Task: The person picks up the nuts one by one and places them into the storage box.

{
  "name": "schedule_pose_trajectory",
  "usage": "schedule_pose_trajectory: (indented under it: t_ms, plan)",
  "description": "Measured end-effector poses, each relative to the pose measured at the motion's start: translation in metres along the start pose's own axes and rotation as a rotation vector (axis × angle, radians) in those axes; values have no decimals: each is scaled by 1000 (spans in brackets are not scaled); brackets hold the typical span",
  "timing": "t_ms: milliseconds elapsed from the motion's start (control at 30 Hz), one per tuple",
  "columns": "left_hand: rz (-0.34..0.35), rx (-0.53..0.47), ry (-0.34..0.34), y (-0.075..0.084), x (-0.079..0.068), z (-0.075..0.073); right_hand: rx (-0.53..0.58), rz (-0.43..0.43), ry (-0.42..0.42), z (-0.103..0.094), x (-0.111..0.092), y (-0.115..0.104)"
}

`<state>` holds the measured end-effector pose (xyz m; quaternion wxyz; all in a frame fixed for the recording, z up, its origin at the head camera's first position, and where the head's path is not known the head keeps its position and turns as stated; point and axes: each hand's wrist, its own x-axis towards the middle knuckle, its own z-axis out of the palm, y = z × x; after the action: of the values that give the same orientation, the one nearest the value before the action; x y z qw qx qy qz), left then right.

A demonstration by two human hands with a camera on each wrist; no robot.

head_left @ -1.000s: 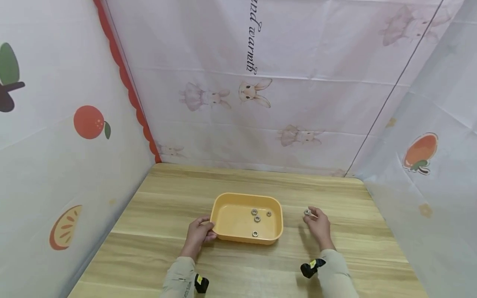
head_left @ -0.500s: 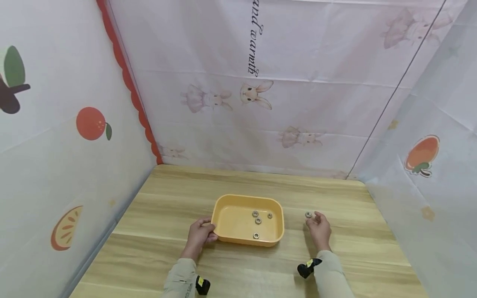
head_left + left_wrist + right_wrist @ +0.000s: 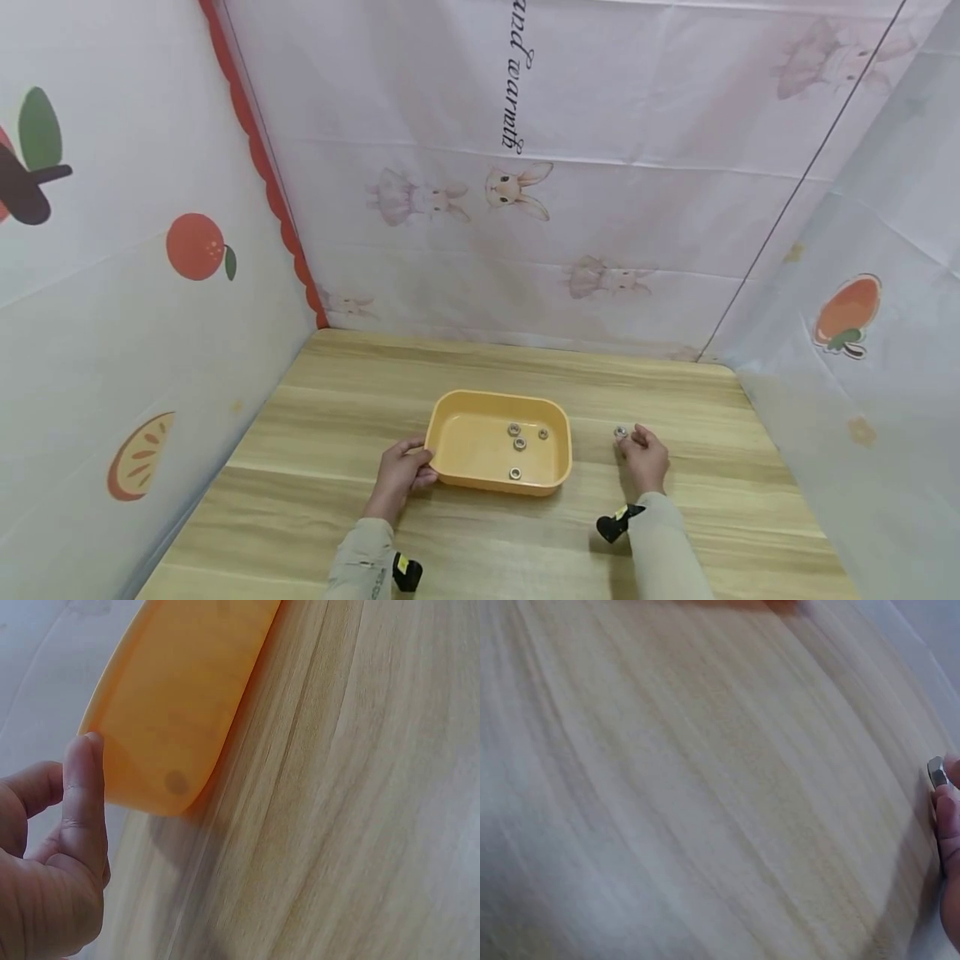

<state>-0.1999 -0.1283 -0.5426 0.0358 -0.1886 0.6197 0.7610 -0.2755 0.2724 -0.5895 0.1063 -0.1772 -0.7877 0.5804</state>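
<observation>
My left hand point(image 3: 401, 475) pinches the left end of a yellow plastic bin point(image 3: 562, 454), thumb over the rim at its near left corner. The left wrist view has this thumb and fingers point(image 3: 82, 802) at the orange-looking wall of the bin. Inside, toward the right, lie several metal hex nuts point(image 3: 520, 444). To the right of the bin, my right hand point(image 3: 647, 460) holds one more nut point(image 3: 620, 432) at the tips of thumb and finger. That nut point(image 3: 937, 772) shows edge-on at the right border of the right wrist view, low over the wood; most of the hand is cut off there.
The wood-grain table point(image 3: 315, 433) ends at a fabric backdrop point(image 3: 450, 275) printed with rabbits, with fruit-printed cloth on both sides. Black wrist cameras point(image 3: 617, 525) are strapped at both sleeves.
My right hand has shifted slightly nearer and lower with the nut, its fingers re-set around it. The left hand keeps its hold on the bin. The head view has tilted a little.
</observation>
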Motion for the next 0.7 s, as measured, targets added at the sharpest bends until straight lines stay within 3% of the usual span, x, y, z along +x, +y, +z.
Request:
schedule_pose_trajectory:
  t_ms: [233,400,533,700]
  plan:
    - [1,-13,-5,-4,1,-1,-77,-51,36,-1,6,2]
    - [2,-25,-6,-6,1,-5,-104,-32,-36,-1,11,0]
    - [5,-28,-14,-6,1,-6,-253,-72,-100,-2,12,-3]
    - [10,-27,-23,-4,2,-7,-420,-179,-113,1,12,-1]
